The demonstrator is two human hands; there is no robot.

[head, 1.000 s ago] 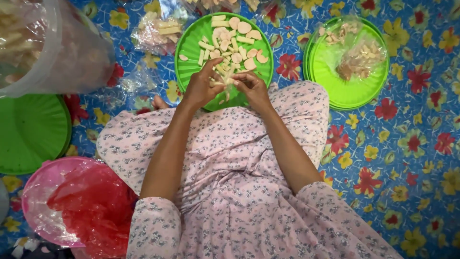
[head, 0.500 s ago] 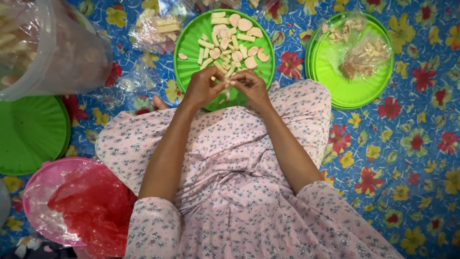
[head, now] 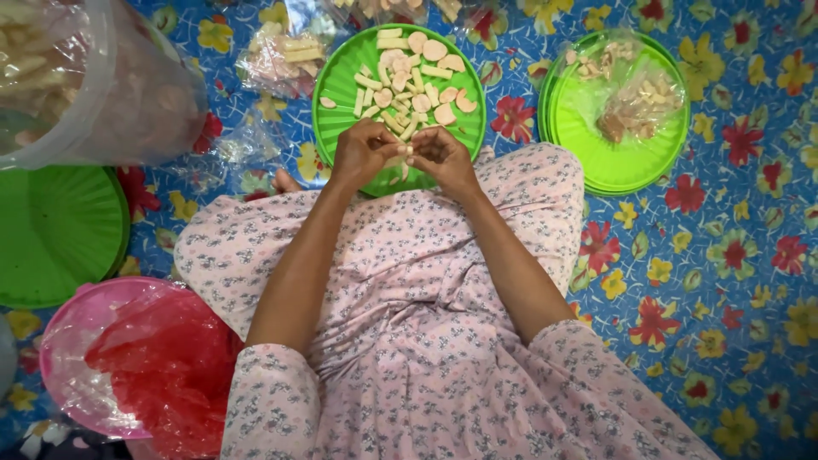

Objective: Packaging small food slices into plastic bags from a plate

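- Sitting on the floor, the person has both hands together at the near rim of a round green plate point(head: 336, 85), which lies on a blue floor mat with red and yellow flowers point(head: 724, 281), close to the mat's far edge.
- Left hand point(head: 362, 153): its grip is pinched together on a small pale stick-shaped piece point(head: 407, 152), thumb and fingertips closed around it.
- Right hand point(head: 441, 156): fingers curled inward and meeting the left hand at that same piece; its grip is closed on the piece from the other side.
- Both forearms run up from a lap covered by a pink floral dress point(head: 409, 341); a bare toe point(head: 285, 181) peeks out at the dress's left edge.
- The plate carries a heap of pale snack pieces point(head: 413, 72), some round slices, some short sticks, piled mostly in its far half and middle.
- To the right, just beside it, a second green plate point(head: 618, 175) holds clear plastic bags point(head: 635, 94) with similar pieces inside.
- Beyond the first plate's left rim lies another clear bag of pieces point(head: 285, 55).
- At the far left corner stands a large clear bag of sticks point(head: 77, 77), tilted.
- Below it is a third green plate point(head: 51, 238), and nearer still a pink bowl point(head: 68, 341) lined with red plastic point(head: 170, 366).
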